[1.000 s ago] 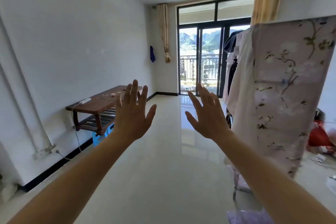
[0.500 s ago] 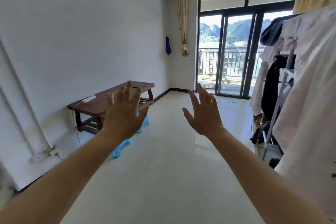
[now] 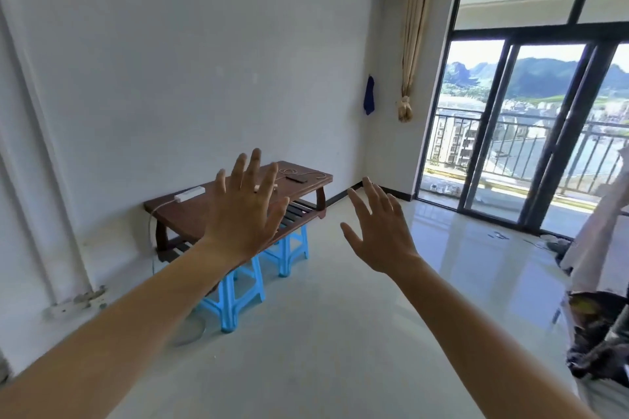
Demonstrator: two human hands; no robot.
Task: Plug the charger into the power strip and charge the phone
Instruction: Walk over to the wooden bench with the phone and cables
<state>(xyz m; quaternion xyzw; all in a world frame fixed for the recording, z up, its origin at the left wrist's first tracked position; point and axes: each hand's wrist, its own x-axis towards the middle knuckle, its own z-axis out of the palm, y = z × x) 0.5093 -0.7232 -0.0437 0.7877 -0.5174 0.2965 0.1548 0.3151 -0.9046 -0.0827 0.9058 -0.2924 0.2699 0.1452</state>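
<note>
A low brown wooden table [image 3: 190,214] stands against the left wall. On it lies a white power strip [image 3: 189,194] whose cord hangs off the left end. A dark phone [image 3: 296,178] with a thin looped cable [image 3: 315,174] lies near the table's far end. A small white charger [image 3: 274,186] shows past my fingers, partly hidden. My left hand [image 3: 243,214] is raised with fingers spread, in front of the table. My right hand [image 3: 377,231] is raised to its right, also spread. Both hold nothing and are well short of the table.
Two blue plastic stools [image 3: 238,292] stand at the table's near side. A white pipe [image 3: 44,180] runs down the left wall. Glass balcony doors [image 3: 531,133] fill the far wall. Clothes and a rack [image 3: 599,282] crowd the right edge. The pale tiled floor [image 3: 340,333] stretches ahead.
The view has swung left and moved closer to the table; the clothes rack slid off to the right edge. Both hands stay raised and spread.
</note>
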